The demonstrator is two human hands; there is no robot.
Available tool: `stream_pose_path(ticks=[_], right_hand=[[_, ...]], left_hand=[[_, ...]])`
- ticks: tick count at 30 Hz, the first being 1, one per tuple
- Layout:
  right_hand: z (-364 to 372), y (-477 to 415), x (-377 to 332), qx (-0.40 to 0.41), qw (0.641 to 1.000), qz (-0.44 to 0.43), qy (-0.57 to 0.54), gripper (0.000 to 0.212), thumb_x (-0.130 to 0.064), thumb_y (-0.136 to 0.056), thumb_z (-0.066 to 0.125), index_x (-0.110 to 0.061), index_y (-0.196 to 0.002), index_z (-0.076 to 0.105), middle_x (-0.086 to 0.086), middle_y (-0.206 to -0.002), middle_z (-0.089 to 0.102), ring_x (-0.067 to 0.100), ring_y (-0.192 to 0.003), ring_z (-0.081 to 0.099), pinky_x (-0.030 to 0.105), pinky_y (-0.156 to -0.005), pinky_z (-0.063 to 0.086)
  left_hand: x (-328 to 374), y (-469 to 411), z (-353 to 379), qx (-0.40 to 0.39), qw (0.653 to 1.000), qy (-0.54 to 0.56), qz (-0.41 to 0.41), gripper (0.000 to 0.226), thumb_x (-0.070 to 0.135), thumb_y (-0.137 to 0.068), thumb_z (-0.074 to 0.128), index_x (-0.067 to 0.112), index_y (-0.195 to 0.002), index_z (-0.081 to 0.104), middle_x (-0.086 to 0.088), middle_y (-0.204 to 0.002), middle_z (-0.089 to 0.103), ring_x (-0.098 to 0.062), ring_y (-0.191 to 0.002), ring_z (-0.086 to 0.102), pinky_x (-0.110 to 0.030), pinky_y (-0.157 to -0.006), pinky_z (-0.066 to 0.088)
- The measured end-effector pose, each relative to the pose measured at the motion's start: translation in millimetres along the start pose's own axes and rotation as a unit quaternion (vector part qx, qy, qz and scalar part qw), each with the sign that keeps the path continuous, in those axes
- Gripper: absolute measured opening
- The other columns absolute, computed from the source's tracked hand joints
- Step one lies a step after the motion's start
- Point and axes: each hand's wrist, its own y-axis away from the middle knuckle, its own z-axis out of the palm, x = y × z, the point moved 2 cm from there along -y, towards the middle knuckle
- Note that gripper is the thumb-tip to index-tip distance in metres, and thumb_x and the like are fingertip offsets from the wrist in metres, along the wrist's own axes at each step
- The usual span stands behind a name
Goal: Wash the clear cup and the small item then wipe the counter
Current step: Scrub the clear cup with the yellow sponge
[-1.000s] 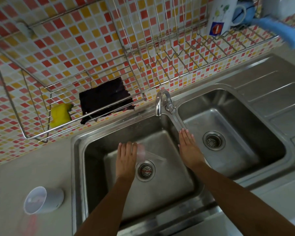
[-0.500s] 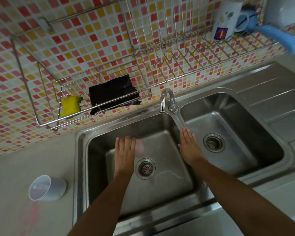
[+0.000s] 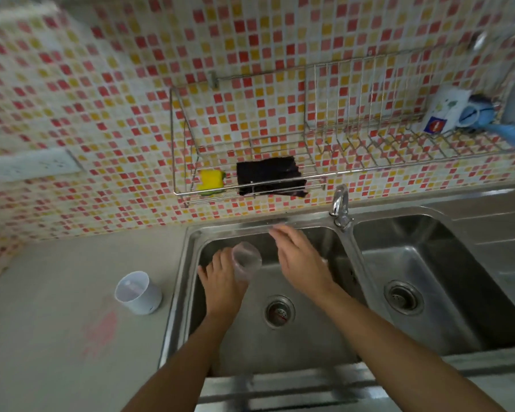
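Note:
My left hand (image 3: 223,281) holds a clear cup (image 3: 246,261) over the left sink basin (image 3: 309,337), its mouth turned toward me. My right hand (image 3: 301,260) hovers just right of the cup with fingers spread and blurred, holding nothing. A small white cup-like item (image 3: 139,292) lies tilted on the counter (image 3: 57,322) left of the sink. A pinkish smear (image 3: 101,328) marks the counter in front of it.
A wire rack (image 3: 250,191) on the tiled wall holds a yellow sponge (image 3: 210,181) and a dark cloth (image 3: 269,176). The tap (image 3: 339,203) stands between the basins. Mugs (image 3: 449,114) and a blue handle (image 3: 512,135) rest in the dish rack, above the right basin (image 3: 458,263).
The view tilted up and shifted left. My left hand lifted the clear cup into view. My right hand left the divider by the tap and moved left toward the cup.

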Motion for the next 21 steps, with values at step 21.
stream_pose_path(ticks=[21], right_hand=[[38.2, -211.4, -83.8, -0.162, 0.966, 0.199, 0.001, 0.024, -0.018, -0.085, 0.066, -0.016, -0.093, 0.044, 0.005, -0.09, 0.055, 0.025, -0.084, 0.057, 0.032, -0.064, 0.042]], left_hand=[[-53.8, -31.8, -67.3, 0.035, 0.992, 0.12, -0.019, 0.074, 0.024, -0.069, 0.071, 0.023, -0.134, 0.035, -0.002, -0.133, 0.05, -0.027, -0.126, 0.044, -0.049, -0.105, 0.036]])
